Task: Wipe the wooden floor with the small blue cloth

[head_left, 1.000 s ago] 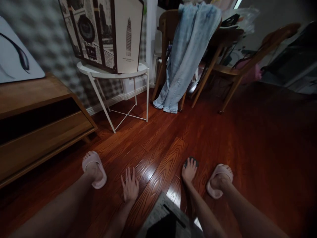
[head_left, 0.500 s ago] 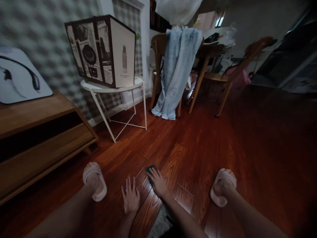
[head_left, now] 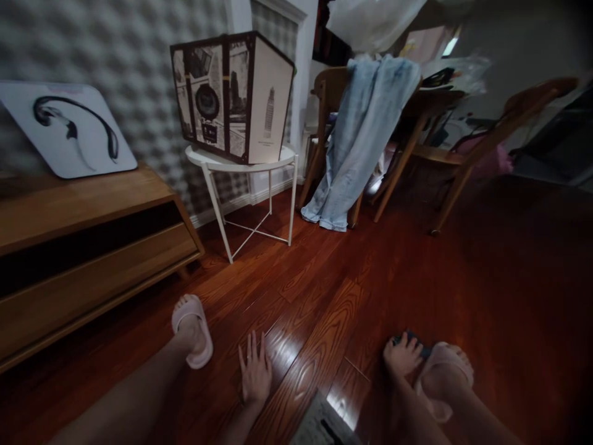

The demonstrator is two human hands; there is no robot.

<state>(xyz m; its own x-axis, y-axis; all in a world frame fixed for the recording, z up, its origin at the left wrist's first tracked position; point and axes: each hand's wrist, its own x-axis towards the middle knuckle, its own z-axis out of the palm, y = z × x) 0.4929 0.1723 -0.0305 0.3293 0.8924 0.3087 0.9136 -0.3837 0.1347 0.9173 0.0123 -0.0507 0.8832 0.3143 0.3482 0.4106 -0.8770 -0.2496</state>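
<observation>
Flat on the wooden floor [head_left: 319,309] rests my left hand [head_left: 256,374], fingers stretched and slightly apart, holding nothing. My right hand [head_left: 402,357] is at the lower right, with its fingers curled over a flat, dark blue-green rectangular thing [head_left: 419,347]. That thing lies low against the floor beside the slipper [head_left: 440,377] on my right foot; most of it is covered, and I cannot tell its kind. Between my arms, at the bottom edge, is a grey flat object [head_left: 319,426] with a black mark, partly cut off by the frame.
My left foot wears a pale slipper [head_left: 202,340]. To the left stands a low wooden cabinet [head_left: 115,191] bearing a white panel [head_left: 99,148] with an earphone picture. A patterned box [head_left: 273,111] sits on a white side table [head_left: 241,165]. Jeans [head_left: 361,136] hang over a chair [head_left: 331,86].
My right hand has slid the dark flat thing rightward across the floor, up to the right slipper. My left hand stays flat on the floor. The view has turned left.
</observation>
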